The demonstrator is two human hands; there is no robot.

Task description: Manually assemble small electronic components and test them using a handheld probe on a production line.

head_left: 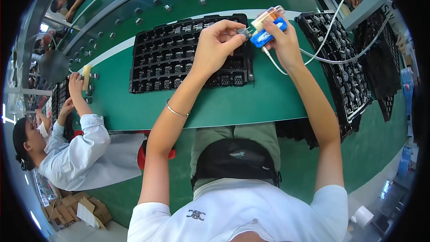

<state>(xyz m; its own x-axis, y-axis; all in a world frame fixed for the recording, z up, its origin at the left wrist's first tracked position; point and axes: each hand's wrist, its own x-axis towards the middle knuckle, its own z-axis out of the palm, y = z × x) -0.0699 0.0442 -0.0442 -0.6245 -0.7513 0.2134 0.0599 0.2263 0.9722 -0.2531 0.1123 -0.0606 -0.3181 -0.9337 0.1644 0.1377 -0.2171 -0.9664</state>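
My left hand (214,47) pinches a small grey plug-like part (244,32) with metal prongs between thumb and fingertips. The prongs point right, toward a blue block-shaped device (263,38) that my right hand (285,42) grips. Whether prongs and device touch, I cannot tell. A white cable (273,61) runs out of the device's lower end. Above it, in the same hand, sits a cream and orange piece with a clear end (268,17). Below and left of my hands lies a black compartment tray (133,74) holding rows of small pronged parts, partly covered by my left hand and forearm.
Behind the tray, a green belt (233,0) carries several scattered small parts. More loaded black trays (345,69) stand at the right, with a grey cable (358,56) looping over them. At the left, a co-worker's hand (76,84) rests near a cream block (86,77).
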